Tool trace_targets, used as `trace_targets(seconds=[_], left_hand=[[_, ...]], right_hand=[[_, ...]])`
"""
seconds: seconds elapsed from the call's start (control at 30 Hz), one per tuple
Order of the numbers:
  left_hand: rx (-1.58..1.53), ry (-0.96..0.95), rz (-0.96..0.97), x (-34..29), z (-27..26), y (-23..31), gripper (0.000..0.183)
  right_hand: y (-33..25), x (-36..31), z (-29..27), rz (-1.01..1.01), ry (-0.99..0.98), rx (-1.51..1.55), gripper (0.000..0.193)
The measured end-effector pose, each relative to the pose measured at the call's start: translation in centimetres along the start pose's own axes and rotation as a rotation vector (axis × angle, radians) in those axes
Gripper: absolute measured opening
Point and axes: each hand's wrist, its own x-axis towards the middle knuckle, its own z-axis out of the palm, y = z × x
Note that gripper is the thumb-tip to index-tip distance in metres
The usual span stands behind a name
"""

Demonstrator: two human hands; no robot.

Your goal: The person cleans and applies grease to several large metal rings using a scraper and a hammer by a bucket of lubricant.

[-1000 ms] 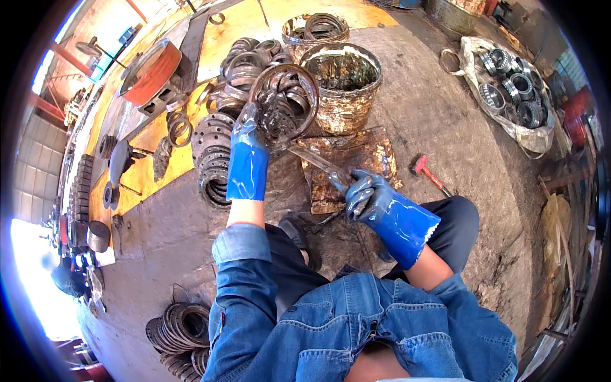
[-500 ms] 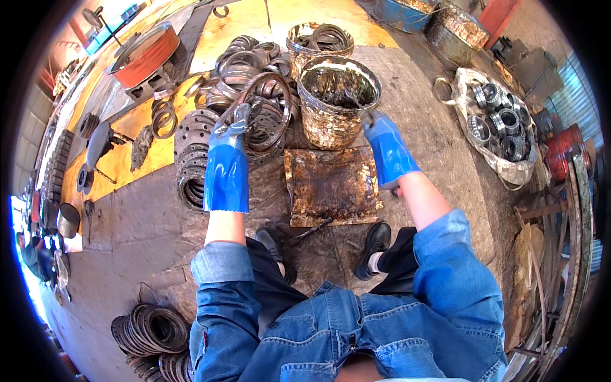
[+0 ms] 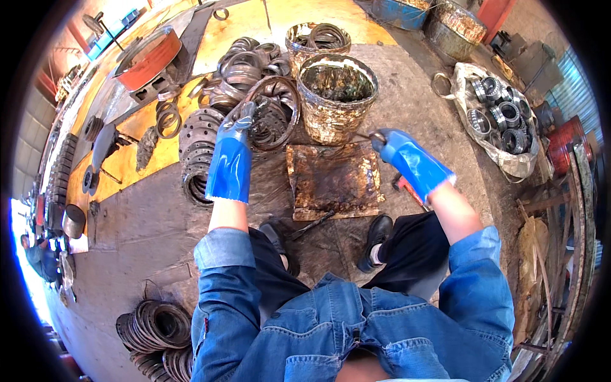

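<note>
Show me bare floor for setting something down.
Free: brown floor between the grimy round bucket and white fabric sack; between the dark perforated metal discs and lower-left dark metal rings. Crowded: around the left blue-gloved hand, gripping a large metal ring beside heaped brown metal rings.

Head-worn fisheye, facing down, above hands (image 3: 234,135)

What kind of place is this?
It's probably a workshop for metal parts: there's a heap of metal rings on the floor, a grimy bucket, and a white sack with round metal parts in it.
</note>
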Motion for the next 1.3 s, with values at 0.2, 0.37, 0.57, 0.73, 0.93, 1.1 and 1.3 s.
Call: trace_targets(seconds=[0.2, 0.37, 0.57, 0.73, 0.93, 1.1, 1.3], left_hand=[[-0.151, 0.090, -0.170, 2.3, -3.8, -2.8, 0.039], [-0.237, 0.056, -0.322, 2.2, -1.8, -3.1, 0.039], [-0.276, -0.051, -0.301, 1.9, -1.2, -3.0, 0.035], [-0.298, 0.025, -0.367, 3.5, -2.6, -3.8, 0.034], [-0.346, -0.062, -0.288, 2.1, -1.1, -2.7, 0.034], [-0.278, 0.030, -0.246, 1.2, -0.2, -1.8, 0.034], [-0.331, -0.092, -0.227, 2.4, -2.1, -2.8, 0.037]], right_hand=[[-1.9, -4.3, -0.8, 0.085, 0.133, 0.787, 0.028], [0.5, -2.8, 1.7, -0.287, 0.117, 0.933, 0.024], [-1.2, -3.9, 1.9, -0.344, 0.345, 0.402, 0.031], [-1.1, -3.6, 2.7, -0.238, 0.219, 0.536, 0.028], [-2.4, -4.1, 3.7, -0.133, 0.023, 0.701, 0.031], [-5.8, -6.5, 1.8, -0.035, -0.053, 0.735, 0.031], [-4.5, -4.6, 5.0, 0.145, -0.175, 1.514, 0.032]])
